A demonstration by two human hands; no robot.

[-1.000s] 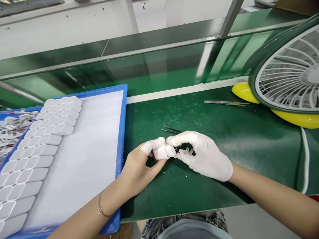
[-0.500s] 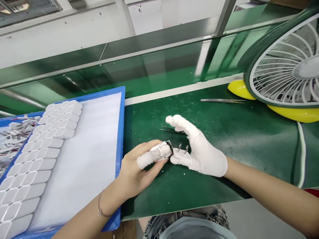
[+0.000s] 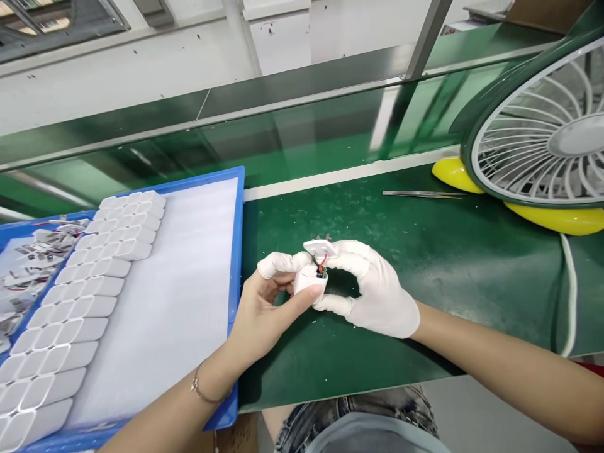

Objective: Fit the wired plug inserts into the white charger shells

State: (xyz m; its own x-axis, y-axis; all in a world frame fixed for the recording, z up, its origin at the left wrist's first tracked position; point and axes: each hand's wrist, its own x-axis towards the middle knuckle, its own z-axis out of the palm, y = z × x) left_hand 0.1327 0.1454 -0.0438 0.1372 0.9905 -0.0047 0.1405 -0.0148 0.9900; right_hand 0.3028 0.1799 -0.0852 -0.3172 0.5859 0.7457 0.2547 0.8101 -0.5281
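Note:
My left hand (image 3: 271,296), with a white cot on one finger, is closed around a small white charger housing (image 3: 309,288), its opening facing up. Gloved in white, my right hand (image 3: 377,289) pinches a white plug cover (image 3: 321,249) by its right side, tilted just above the housing. Metal prongs stick out on the cover's far side. Red and dark wires (image 3: 323,264) run between the cover and the inside of the housing. My right thumb is near or against the housing's lower right side; the exact contact is unclear.
Left of my hands, a blue tray (image 3: 240,245) holds rows of white housings (image 3: 85,308). Beyond these lies a heap of wired white parts (image 3: 40,258). Metal tweezers (image 3: 422,194) rest near a fan (image 3: 542,138) with yellow feet. A white cable (image 3: 570,296) runs down the right side.
The housing has turned so its opening faces up. My right hand has closed on the plug cover and brought it over the housing. The prongs now point away from me.

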